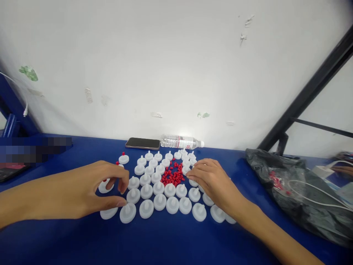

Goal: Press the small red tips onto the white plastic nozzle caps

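Observation:
Many white round caps with upright nozzles (146,209) stand in rough rows on the blue table. Amid them lies a pile of small red caps (173,176). Over the left end of the rows is my left hand (107,184), thumb and fingers apart, with nothing seen between them; its thumb tip is close to a white cap (128,213). At the far left, a white cap (124,159) carries a red cap on its nozzle. My right hand (211,180) is at the right edge of the red pile, fingers drawn together and pointing down; whatever its fingertips hold is hidden.
A phone (142,143) and a clear plastic bottle lying down (180,141) are at the wall. On the right, a dark plastic bag (278,169) has a clear bag of red pieces (277,182) and a white cable on it. A black slanted post (306,88) rises behind.

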Motion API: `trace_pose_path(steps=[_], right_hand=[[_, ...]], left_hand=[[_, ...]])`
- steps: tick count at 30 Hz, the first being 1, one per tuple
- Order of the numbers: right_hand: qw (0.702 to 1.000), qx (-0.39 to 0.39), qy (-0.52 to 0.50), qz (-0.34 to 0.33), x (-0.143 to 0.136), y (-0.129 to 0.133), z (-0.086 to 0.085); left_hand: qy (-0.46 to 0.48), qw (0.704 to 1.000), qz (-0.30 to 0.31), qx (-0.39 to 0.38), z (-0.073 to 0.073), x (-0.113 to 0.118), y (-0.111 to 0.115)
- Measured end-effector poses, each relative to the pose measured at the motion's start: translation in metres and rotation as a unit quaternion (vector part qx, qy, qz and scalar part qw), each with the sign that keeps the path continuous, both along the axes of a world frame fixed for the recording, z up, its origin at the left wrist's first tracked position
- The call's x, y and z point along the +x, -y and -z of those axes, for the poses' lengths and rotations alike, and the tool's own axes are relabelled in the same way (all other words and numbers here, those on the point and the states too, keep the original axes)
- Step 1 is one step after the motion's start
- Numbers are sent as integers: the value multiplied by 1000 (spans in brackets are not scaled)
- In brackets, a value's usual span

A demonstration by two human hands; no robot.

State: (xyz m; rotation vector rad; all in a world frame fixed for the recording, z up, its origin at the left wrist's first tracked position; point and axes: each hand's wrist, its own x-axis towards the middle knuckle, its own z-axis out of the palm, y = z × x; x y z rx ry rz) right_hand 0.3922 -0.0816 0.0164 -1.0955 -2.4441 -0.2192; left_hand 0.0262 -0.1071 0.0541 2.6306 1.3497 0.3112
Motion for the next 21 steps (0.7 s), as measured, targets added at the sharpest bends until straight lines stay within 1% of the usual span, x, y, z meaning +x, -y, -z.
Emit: trace_pose_path(steps=[1,2,4,9,13,17,20,21], right_hand=[[1000,2,10,0,0,0,0],[1000,3,20,0,0,0,1],[999,0,37,3,0,0,2],[997,-12,79,2,2,-1,5],[996,-32,77,-11,3,-1,4],[996,-45,75,-14,1,0,2],[996,-46,72,-17,1,0,1],[996,-46,71,-19,2,0,1]], left_hand=[[-25,999,3,-27,-4,5,1],[-37,999,-11,-31,-7,9,2],[-48,998,-3,-32,-8,19,5],[-55,998,37,12,5,35,11],[-75,995,49,45,12,38,13],[-84,993,67,41,13,38,16],[-75,994,71,38,14,39,18],[-65,994,68,47,15,38,19]])
